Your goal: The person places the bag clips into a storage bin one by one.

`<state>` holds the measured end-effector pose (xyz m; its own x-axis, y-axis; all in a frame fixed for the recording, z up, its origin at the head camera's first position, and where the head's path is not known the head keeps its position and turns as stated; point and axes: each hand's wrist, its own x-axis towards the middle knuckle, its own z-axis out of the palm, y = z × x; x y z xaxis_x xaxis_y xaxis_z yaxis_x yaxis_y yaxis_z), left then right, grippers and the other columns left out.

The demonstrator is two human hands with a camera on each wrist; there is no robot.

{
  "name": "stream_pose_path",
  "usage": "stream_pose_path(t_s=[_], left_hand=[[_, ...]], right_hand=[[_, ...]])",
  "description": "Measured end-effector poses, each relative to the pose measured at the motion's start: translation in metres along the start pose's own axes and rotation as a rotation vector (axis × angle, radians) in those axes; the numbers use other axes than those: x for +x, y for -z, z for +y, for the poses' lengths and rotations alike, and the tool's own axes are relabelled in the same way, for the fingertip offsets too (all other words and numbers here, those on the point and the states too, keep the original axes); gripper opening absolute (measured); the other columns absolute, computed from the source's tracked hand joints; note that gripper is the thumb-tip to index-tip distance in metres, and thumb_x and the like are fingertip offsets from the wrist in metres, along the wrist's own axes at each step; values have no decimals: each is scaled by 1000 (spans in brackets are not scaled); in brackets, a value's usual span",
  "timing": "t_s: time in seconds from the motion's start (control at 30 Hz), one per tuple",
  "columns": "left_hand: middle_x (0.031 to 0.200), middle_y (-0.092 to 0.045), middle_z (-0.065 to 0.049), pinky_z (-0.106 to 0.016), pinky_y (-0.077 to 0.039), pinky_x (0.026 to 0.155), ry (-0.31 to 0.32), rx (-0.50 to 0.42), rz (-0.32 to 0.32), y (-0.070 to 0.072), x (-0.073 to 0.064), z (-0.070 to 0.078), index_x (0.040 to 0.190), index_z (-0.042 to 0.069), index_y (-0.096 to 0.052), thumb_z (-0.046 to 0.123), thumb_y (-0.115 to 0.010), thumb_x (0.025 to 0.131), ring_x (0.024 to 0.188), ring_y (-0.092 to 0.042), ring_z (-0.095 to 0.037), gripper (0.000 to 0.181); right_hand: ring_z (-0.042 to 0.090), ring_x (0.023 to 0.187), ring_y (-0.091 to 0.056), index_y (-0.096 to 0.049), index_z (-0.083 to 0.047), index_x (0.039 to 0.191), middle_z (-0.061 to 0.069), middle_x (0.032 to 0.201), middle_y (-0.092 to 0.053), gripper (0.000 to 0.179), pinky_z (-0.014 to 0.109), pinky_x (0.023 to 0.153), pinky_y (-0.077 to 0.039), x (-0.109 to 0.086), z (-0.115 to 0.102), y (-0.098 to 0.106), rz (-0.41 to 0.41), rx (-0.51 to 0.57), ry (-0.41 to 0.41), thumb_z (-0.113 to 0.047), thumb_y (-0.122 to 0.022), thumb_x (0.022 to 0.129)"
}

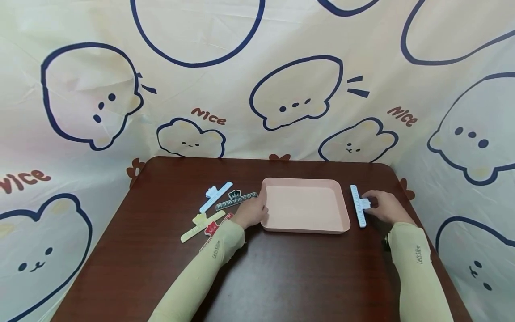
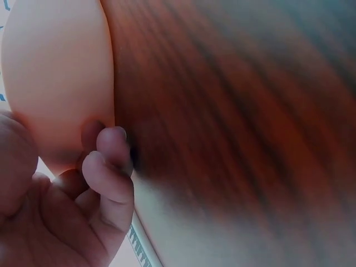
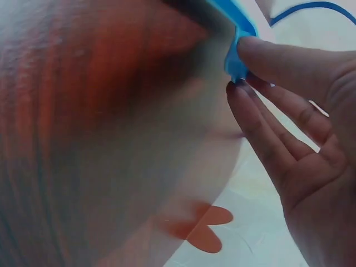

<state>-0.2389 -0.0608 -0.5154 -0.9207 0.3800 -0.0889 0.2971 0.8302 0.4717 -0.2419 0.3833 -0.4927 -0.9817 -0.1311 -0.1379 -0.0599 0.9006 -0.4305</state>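
Observation:
A shallow pink tray (image 1: 306, 205) lies on the brown table. At its left edge my left hand (image 1: 250, 211) grips the rim; the left wrist view shows the curled fingers (image 2: 108, 178) against the tray wall (image 2: 61, 72). To the right of the tray, my right hand (image 1: 386, 206) pinches the grip tab of a long light-blue ruler clip (image 1: 358, 206). Thumb and fingertips meet on the blue tab (image 3: 238, 61) in the right wrist view. The clip's bar stands nearly parallel to the tray's right side.
Left of the tray lie several more ruler clips: a light-blue one (image 1: 216, 197), a dark green one (image 1: 237, 201), a pale yellow one (image 1: 203, 226) and a red one (image 1: 212, 229), partly behind the left sleeve. A patterned cloth (image 1: 241, 98) hangs around the table (image 1: 314, 277).

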Motion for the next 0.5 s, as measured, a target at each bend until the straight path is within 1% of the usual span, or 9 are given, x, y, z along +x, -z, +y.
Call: stream_pose_path(t_s=[0.1,0.2,0.23,0.37,0.43,0.5], left_hand=[[66,-54,0,-37,-48,65,-12,9,5,0,0,1,164,-1,-4,15,-54,103,60,-53,-18,82],[67,-54,0,-38,-50,71,-22,10,7,0,1,2,164,-3,-5,16,-54,103,66,-54,-19,81],[67,-54,0,-38,-50,71,-19,7,2,0,1,2,164,-3,-4,16,-54,103,66,-54,-18,81],[66,-55,-1,-34,-47,62,21,-33,-28,0,2,2,165,2,1,15,-52,104,57,-54,-18,82],[65,-55,-2,-32,-44,57,45,-54,-46,0,2,1,165,6,5,15,-51,104,52,-53,-17,83],[64,-56,-3,-31,-43,56,55,-71,-53,-1,2,2,166,7,6,15,-50,104,50,-53,-17,84]], right_hand=[[46,109,-64,-63,2,130,32,127,-63,45,60,92,-55,-4,-2,10,6,34,-12,-9,-79,89],[44,110,-64,-63,-1,132,31,127,-64,46,60,92,-56,-8,-6,19,3,77,-19,-14,-79,91],[45,112,-64,-62,-2,133,30,129,-63,47,60,93,-55,-9,-7,22,-4,92,-21,-16,-80,91],[44,116,-64,-61,-6,135,28,133,-62,50,61,96,-54,-11,-16,28,-24,155,-17,-21,-80,91],[42,115,-64,-61,-7,136,26,133,-62,52,60,97,-55,-10,-21,30,-31,177,-14,-23,-81,91],[39,112,-66,-61,-8,135,24,131,-64,52,57,96,-56,-10,-26,32,-34,191,-7,-23,-83,90]])
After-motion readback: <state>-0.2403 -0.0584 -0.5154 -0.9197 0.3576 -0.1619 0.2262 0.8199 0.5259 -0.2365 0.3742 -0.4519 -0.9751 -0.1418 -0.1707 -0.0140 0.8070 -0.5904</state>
